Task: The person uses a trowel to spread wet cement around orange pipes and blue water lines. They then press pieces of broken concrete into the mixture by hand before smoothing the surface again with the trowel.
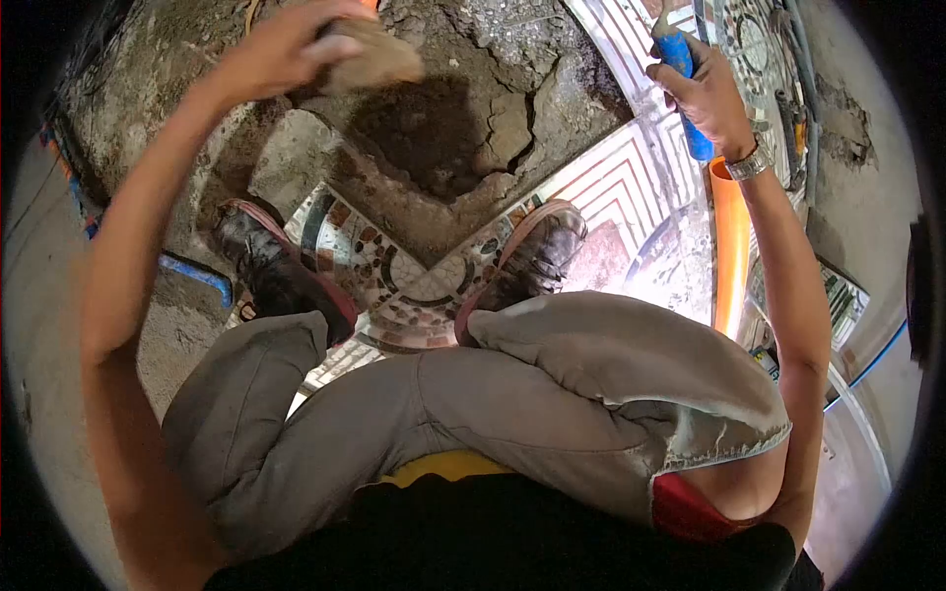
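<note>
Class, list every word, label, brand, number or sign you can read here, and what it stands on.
There are none that can be read.
Metal-strapped wristwatch: any markings too small to read.
Orange plastic pipe: no readable text.
Blue cylindrical handle: no readable text.

The hole [419,133] is set in the broken ground [581,103] beyond the left shoe [271,261] and the right shoe [542,246], between which a corner of that ground is bordered by mosaic floor [340,236]. At the hole's upper left, a chunk [374,61] is held in the left hand [286,49], while a tool [672,49] is held in the right hand [709,94] to the right. The wide pipe [730,246] is placed right of the right shoe, and a thin pipe [197,273] left of the left shoe.
</note>
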